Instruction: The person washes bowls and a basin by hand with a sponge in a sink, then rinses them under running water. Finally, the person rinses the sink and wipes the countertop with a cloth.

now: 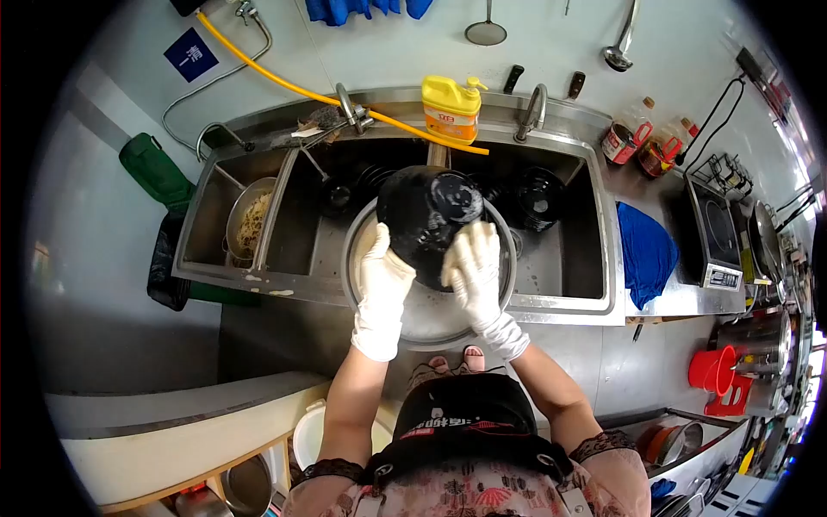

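Steadying a black bowl [422,222] above the large metal basin [422,320] at the front of the sink [568,303], we are holding it tilted, with patches of what look like suds shining on its dark surface. In our judgement, handling it well is depending on a firm left hold, since a wet bowl and gloves are probably making for a slippery pairing; working low over the basin is also letting drips fall inside. Our left hand [385,274] is gripping the bowl's near left side, its thumb pointing forward along the wall, its other fingers hiding from view. Our right hand [474,269] is resting mostly flat on the near right side, fingers extending forward and bending slightly. Both forearms are reaching forward and converging towards the bowl.
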### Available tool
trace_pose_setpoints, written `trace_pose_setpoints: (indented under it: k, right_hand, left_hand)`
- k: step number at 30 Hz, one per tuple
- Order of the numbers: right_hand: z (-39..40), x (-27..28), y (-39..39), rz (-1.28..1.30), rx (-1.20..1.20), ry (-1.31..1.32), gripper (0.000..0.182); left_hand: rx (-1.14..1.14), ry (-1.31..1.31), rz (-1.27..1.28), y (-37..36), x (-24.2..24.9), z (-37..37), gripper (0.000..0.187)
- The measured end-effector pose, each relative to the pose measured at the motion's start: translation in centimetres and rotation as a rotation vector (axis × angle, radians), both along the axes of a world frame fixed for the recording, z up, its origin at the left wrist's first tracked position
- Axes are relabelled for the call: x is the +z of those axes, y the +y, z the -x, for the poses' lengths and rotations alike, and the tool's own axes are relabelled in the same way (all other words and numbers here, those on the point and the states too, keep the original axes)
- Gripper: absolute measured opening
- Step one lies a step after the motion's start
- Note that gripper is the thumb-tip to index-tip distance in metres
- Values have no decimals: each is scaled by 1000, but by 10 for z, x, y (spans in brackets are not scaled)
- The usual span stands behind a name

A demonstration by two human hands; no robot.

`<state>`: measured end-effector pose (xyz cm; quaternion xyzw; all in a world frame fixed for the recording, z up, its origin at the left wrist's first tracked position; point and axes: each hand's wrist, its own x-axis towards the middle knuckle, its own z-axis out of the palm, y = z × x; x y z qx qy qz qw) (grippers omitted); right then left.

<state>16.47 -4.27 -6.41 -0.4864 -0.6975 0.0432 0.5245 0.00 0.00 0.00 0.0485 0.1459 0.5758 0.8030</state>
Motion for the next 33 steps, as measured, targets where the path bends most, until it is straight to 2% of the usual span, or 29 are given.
trace_pose_setpoints:
  k: [2,3,5,7,9,11,14,17,19,21,23,24,25,27,28,29,30,31,32,33]
  right_hand:
    - [12,52,-10,33,-111,-378,49]
    - [41,75,3,47,-92,-441,49]
    - [48,103,14,0,-134,-450,47]
    - [42,128,33,16,-203,-425,43]
    - [23,112,53,53,68,97,39]
    - [4,117,44,97,116,418,36]
    - [-26,98,31,-78,34,2,35]
    - [-18,87,13,-87,-98,-308,36]
    - [2,102,-2,-12,151,-67,29]
    - [9,101,2,1,100,36,29]
    - [1,114,23,-119,-42,87,26]
    - [-6,126,27,-51,-51,170,24]
    - [-15,121,34,26,-116,193,23]
    - [-32,106,40,15,-205,92,19]
    - [-43,101,38,251,-84,440,16]
    - [-58,97,37,487,39,790,15]
    - [-77,103,38,666,72,970,18]
    - [-90,111,36,703,192,1286,24]
    - [-104,118,32,735,223,1346,27]
    - [-117,121,29,765,259,1405,31]
  left_hand:
    - [2,122,-116,-6,2,-16,37]
    - [73,296,-188,0,6,2,35]
    - [109,445,-101,-21,14,-6,15]
    - [150,497,-161,-26,17,-12,11]
    - [191,594,-143,-24,-5,-8,12]
    - [209,575,-158,-20,-12,1,13]
    - [166,370,-161,-10,-6,18,30]
    - [236,405,-142,4,-8,22,35]
    - [241,467,-123,4,-10,17,34]
    - [232,528,-110,3,-9,6,33]
    - [221,489,-170,-3,-6,-3,28]
    - [286,613,-160,-2,-5,-5,26]
    - [294,614,-164,-2,-4,-8,26]
    - [289,681,-258,-4,8,-18,29]
    - [342,712,-195,-2,13,-28,19]
    - [339,716,-194,-2,13,-36,19]
    - [431,1067,-363,-3,11,-46,17]
    - [510,1415,-539,-5,8,-57,16]
    - [593,1499,-742,-2,1,-71,15]
    - [542,1465,-963,0,11,-85,19]
